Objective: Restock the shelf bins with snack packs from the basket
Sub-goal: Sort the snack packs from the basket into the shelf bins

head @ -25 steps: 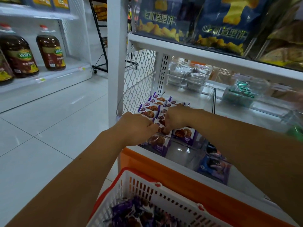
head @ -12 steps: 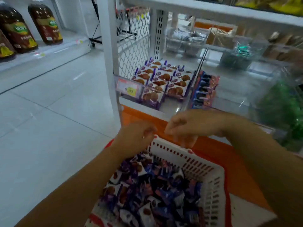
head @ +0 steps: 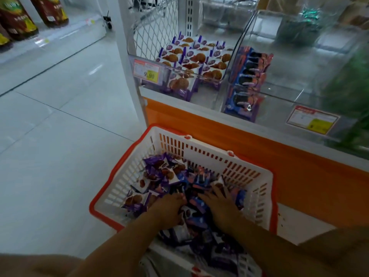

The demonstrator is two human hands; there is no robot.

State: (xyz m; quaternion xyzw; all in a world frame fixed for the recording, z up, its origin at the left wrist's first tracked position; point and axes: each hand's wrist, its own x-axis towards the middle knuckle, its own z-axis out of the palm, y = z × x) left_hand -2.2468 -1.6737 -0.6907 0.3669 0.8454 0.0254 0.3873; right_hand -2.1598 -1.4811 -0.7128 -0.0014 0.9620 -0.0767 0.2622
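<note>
The left hand's (head: pixel 169 208) fingertips are buried among the snack packs (head: pixel 159 176) in the basket (head: pixel 209 148), so I cannot tell whether it grips one. The right hand (head: pixel 221 204) lies spread flat on the pile. The basket's near end is cut off. Two stocked clear bins sit above: cookie packs (head: pixel 195 56) on the left, dark biscuit packs (head: pixel 247 76) beside them. There are two price tags (head: pixel 147 71). Green goods (head: pixel 347 76) on the right are blurred. The basket stands on a pale tiled floor (head: pixel 60 136).
</note>
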